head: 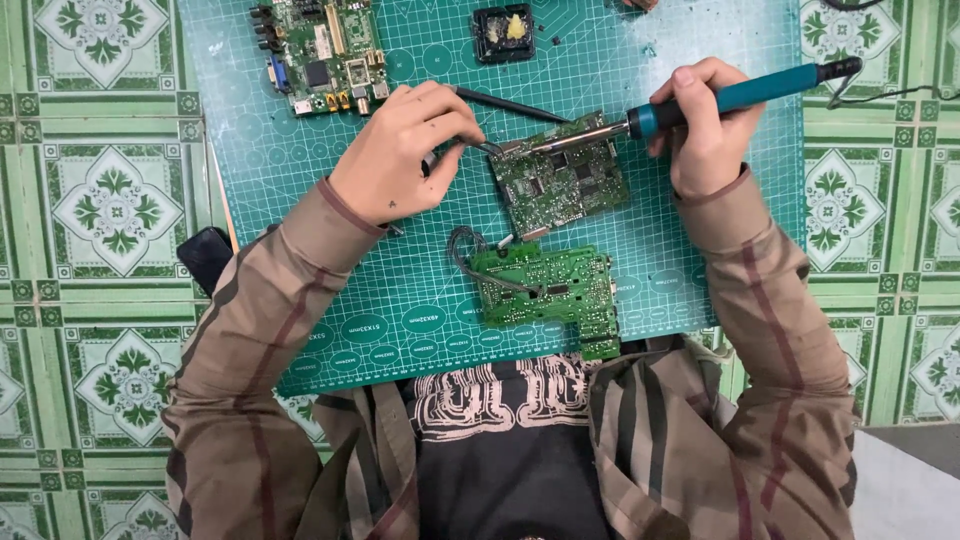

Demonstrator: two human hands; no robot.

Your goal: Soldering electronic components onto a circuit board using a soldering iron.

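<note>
My right hand [708,130] grips a teal-handled soldering iron [745,95], its metal tip resting at the top left edge of a green circuit board [562,178] on the mat. Fingers of my left hand [405,150] are closed on tweezers [480,146], whose points meet the same corner of that board beside the iron's tip. A thin black tool [510,104] lies just beyond my left fingers. A second green circuit board [548,290] with a looped grey wire lies nearer my body.
All of it rests on a teal gridded cutting mat [400,290] laid over green patterned floor tiles [110,200]. A third circuit board [322,50] with connectors lies at the far left, a black tip-cleaner holder [503,32] at the far middle, a dark object [203,256] at the mat's left edge.
</note>
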